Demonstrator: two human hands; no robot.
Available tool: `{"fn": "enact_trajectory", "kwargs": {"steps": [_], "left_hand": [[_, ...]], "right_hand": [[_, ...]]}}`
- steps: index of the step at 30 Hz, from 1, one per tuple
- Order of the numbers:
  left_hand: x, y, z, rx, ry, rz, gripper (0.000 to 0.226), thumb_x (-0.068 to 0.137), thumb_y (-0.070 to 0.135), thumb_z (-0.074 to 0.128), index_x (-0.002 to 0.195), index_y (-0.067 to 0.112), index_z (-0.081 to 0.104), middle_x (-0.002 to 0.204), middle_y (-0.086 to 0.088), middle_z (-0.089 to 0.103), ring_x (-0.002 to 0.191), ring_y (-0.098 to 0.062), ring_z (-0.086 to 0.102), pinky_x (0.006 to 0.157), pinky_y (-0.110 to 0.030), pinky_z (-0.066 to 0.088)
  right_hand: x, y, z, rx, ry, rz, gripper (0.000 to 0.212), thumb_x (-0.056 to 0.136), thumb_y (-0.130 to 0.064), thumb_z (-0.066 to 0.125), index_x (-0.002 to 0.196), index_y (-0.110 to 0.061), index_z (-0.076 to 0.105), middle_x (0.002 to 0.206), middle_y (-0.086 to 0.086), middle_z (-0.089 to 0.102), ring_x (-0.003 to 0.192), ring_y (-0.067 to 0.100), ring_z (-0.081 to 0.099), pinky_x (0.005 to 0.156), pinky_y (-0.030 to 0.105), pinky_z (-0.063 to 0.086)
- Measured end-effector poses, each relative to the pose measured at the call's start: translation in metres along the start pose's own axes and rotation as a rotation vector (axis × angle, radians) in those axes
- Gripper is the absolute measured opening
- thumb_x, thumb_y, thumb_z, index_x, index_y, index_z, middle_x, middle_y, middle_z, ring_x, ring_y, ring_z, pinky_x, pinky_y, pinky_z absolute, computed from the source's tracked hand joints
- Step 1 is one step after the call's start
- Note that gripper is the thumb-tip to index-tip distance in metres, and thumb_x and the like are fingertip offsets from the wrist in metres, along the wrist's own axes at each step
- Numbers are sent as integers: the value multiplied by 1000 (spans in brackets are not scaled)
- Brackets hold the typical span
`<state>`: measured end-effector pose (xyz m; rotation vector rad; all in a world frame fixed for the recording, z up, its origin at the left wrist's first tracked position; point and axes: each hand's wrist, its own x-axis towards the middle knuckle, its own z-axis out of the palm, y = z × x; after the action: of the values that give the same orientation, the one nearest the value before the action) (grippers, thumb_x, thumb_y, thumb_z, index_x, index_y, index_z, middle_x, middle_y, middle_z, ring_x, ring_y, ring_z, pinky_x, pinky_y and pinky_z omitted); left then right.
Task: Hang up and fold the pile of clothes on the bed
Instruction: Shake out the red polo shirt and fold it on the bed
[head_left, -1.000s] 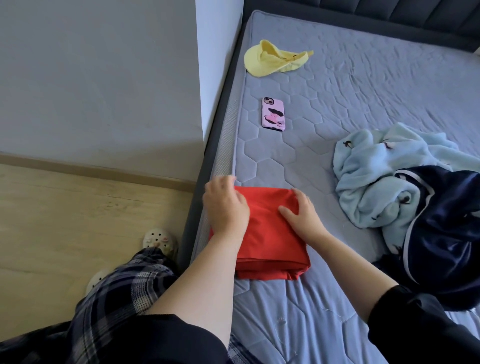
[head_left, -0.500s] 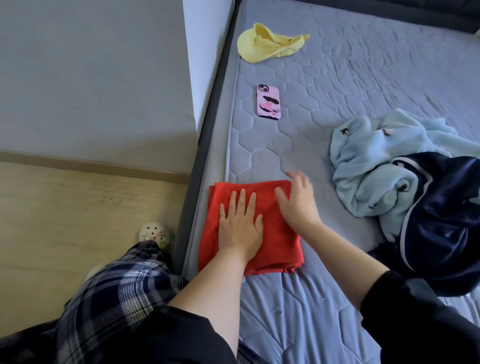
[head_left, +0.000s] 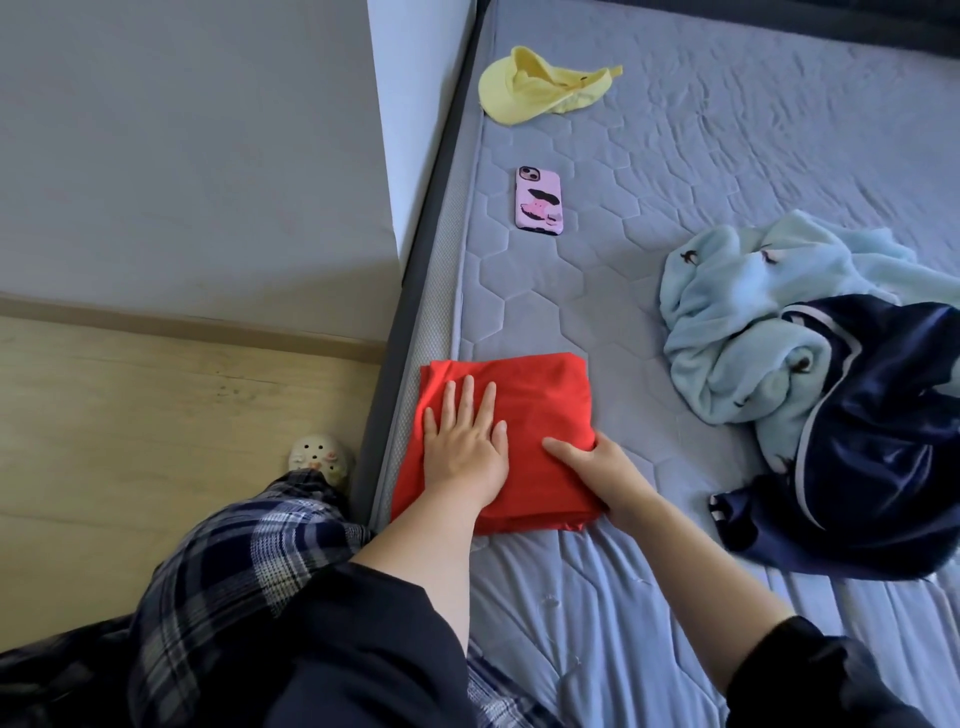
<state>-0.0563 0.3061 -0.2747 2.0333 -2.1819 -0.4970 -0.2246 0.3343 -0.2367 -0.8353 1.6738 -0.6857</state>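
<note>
right hand (head_left: 605, 475) moved nearer, gripping red garment (head_left: 530, 395) edge

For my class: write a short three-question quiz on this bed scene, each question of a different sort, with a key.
1. True or false: the left hand lies flat on the red cloth.
2. What lies on the bed between the cap and the red cloth? A) phone B) hanger C) book
3. Which hand grips the red cloth's near right corner?
Key: 1 true; 2 A; 3 the right hand.
</note>
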Motion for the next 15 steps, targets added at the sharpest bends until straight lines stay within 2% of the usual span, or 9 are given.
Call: {"fn": "enact_trajectory", "kwargs": {"steps": [3,6,8,10,13,15], "left_hand": [[3,-1,-1,-5,-41,-10,55,100,42,16,152,31,1,161,4,-4,147,-17,-10,117,-43,-1],[4,-3,-8,-96,-65,-24,52,102,39,18,152,32,5,161,7,0,147,-14,-7,117,-41,-2],[5,-2,-16,-196,-71,-35,50,103,35,18,152,32,7,161,8,2,147,-13,-4,117,-40,-2],[4,1,-26,-316,-74,-66,49,104,31,18,152,31,9,161,7,4,147,-12,-2,117,-41,-1],[0,10,-44,-590,-30,-128,47,105,26,19,152,28,12,161,4,7,148,-14,2,118,-41,2],[-4,16,-59,-798,36,-146,47,105,22,20,152,22,16,160,-2,12,148,-17,7,119,-38,5]], "right_hand": [[-6,-2,-5,165,-150,46,46,78,-25,77,119,-11,61,105,5,73,96,20,70,88,35,55],[-12,-21,-6,223,-259,48,30,82,-11,71,110,-10,62,99,7,74,90,19,71,71,25,57],[-18,-41,-4,147,-228,1,26,80,-7,71,105,-10,64,94,7,74,84,18,72,67,24,56],[-25,-64,-2,29,-160,-58,26,78,-7,72,103,-10,65,93,8,73,82,20,70,72,28,57],[-39,-98,2,-108,-87,-137,21,73,-10,73,93,-14,67,91,10,72,81,24,69,78,34,57],[-51,-121,6,-207,-45,-211,23,71,-11,73,93,-14,68,84,6,71,74,21,67,74,32,56]]}}
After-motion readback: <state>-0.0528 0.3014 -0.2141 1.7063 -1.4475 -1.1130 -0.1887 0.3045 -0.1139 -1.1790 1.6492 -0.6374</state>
